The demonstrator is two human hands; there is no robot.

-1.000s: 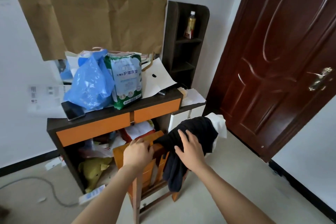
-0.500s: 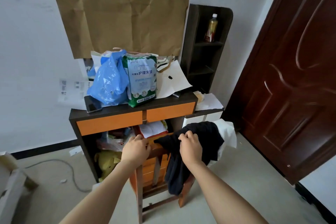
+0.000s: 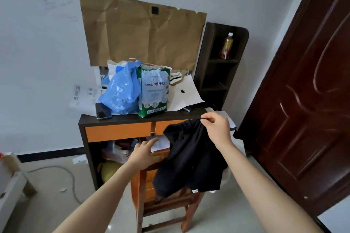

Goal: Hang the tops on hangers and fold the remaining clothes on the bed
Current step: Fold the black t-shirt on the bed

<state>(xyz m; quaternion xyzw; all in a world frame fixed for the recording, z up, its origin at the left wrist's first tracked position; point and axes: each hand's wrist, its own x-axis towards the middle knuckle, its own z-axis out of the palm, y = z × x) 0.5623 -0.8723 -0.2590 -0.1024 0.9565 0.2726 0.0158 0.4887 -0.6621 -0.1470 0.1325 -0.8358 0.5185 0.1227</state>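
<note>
Inside dark shelf unit [image 3: 217, 73], one bottle [image 3: 226, 46]

Soft, even daylight, with a cool bluish cast on the white wall [image 3: 47, 62]; the source was out of frame. Shadows were weak, with no hard edges. The black garment [image 3: 189, 162] read as a near-flat dark mass, folds barely showing. The dark shelf [image 3: 217, 73] and the space under the desk [image 3: 117, 132] were underexposed. Faint sheen on the floor [image 3: 47, 204] and the door [image 3: 303, 100] panels. Wide-angle distortion bowed the door at the right edge. The left hand [image 3: 145, 152] was slightly motion-soft; the corners were soft.
</note>
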